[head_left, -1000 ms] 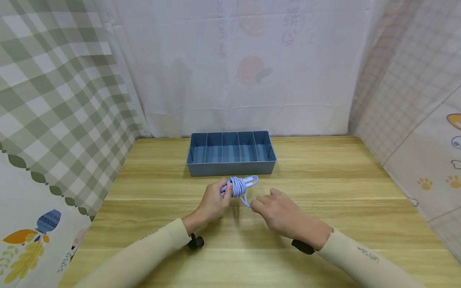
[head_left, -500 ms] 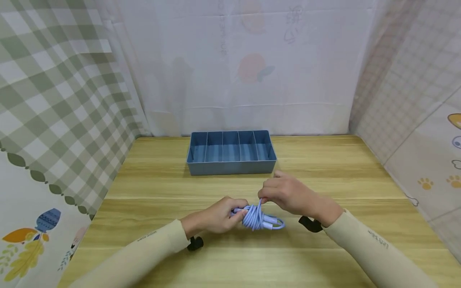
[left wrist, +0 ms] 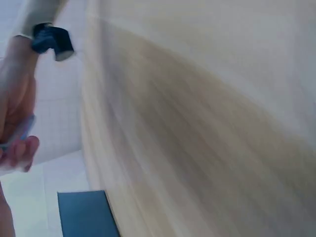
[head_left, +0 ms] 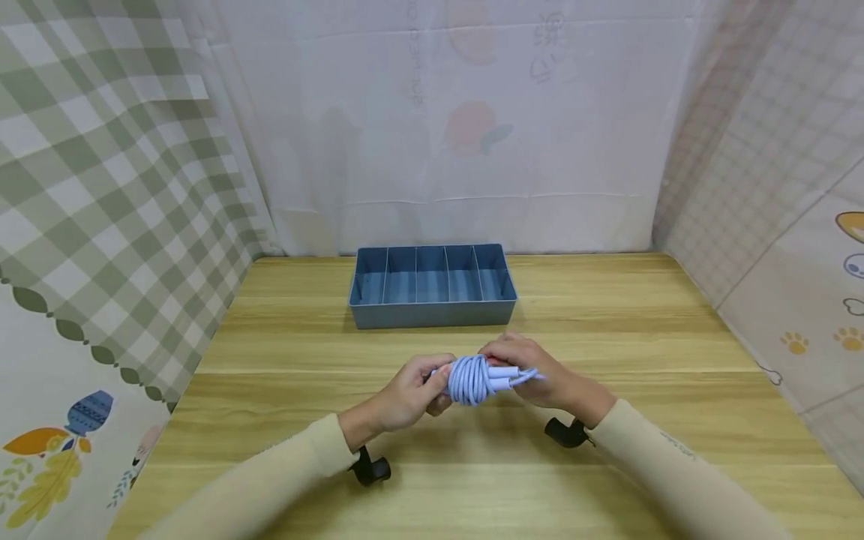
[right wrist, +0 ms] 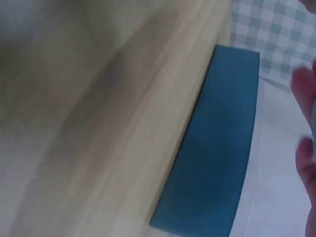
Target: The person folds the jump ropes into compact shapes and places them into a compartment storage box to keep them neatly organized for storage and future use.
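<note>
Both hands meet at the centre of the head view, just below the middle of the frame, and hold a bundled cable (head_left: 472,379) between them above the counter (head_left: 641,352). The left hand (head_left: 408,394) grips the bundle's left side, fingers curled round the pale blue coils. The right hand (head_left: 540,371) closes on the right side, where the cable's white ends stick out toward the right past its fingers. The coils are wound tight into a rounded knot-like lump; the bundle does not seem to touch the wood, though the view does not settle that.

Cream sleeves cover both forearms, running to the lower corners of the frame. A black wrist mount (head_left: 367,469) shows under the left wrist and another (head_left: 563,433) under the right.

Above the hands in the frame, apart from them, a blue tray (head_left: 432,315) sits on the counter, split by thin walls into five compartments side by side. Behind it hangs a white sheet (head_left: 472,112); a green checked cloth (head_left: 101,187) fills the upper left, and a pale cloth with paw prints lines the right edge.

The wrist views are blurred: the left shows wood grain, a corner of the tray (left wrist: 86,215) at lower left; the right shows the tray's side (right wrist: 217,148) at centre right.
</note>
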Action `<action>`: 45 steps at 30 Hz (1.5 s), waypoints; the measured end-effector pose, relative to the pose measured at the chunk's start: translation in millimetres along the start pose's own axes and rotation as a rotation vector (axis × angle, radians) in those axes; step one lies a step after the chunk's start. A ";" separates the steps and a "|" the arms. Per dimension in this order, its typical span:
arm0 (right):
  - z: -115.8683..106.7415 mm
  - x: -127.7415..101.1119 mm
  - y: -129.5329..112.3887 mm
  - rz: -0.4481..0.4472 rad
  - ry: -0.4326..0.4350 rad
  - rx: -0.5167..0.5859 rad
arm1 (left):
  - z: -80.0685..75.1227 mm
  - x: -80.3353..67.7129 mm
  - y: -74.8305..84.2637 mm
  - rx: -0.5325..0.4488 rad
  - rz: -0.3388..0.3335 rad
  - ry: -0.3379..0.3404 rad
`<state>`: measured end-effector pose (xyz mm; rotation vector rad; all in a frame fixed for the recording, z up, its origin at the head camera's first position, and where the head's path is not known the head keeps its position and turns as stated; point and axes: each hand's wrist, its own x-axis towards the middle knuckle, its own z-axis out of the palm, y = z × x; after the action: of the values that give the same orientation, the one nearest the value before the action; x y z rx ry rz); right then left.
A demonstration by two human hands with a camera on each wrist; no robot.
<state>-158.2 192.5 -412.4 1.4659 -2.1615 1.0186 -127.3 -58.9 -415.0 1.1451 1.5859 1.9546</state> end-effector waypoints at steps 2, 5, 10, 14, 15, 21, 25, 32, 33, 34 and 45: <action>5.7 -1.1 -1.8 0.041 0.016 -0.030 | 1.6 0.9 -0.8 -0.053 -0.003 0.077; 14.8 -3.5 -5.8 0.123 0.023 -0.042 | 3.4 2.3 -1.8 -0.126 -0.013 0.189; 29.4 -5.9 -14.6 0.274 0.049 -0.105 | 4.9 4.9 -3.1 -0.159 -0.036 0.314; 36.8 -3.0 -25.3 0.366 0.064 -0.124 | 5.5 6.6 -4.2 -0.148 -0.087 0.416; 38.4 -2.2 -28.0 0.382 0.073 -0.126 | 5.5 6.9 -4.7 -0.143 -0.096 0.439; 46.0 0.3 -41.3 0.380 0.187 -0.243 | 6.0 7.8 -7.3 -0.125 -0.106 0.506; 49.7 -0.2 -48.1 0.366 0.242 -0.324 | 6.8 7.9 -8.3 -0.120 -0.107 0.539; 57.5 -4.6 -55.2 0.361 0.364 -0.260 | 8.0 7.7 -11.0 -0.111 -0.117 0.570; 58.3 -5.0 -55.4 0.358 0.376 -0.225 | 8.3 7.7 -11.2 -0.112 -0.119 0.575; 58.7 -5.1 -55.8 0.348 0.389 -0.192 | 8.6 7.5 -11.2 -0.114 -0.118 0.579; 49.1 -5.1 -37.8 0.172 0.330 0.086 | 6.2 5.0 -11.2 -0.110 -0.115 0.584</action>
<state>-116.3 152.7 -435.3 1.0672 -2.0486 1.3236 -127.7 -48.0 -423.5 0.4391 1.7283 2.3949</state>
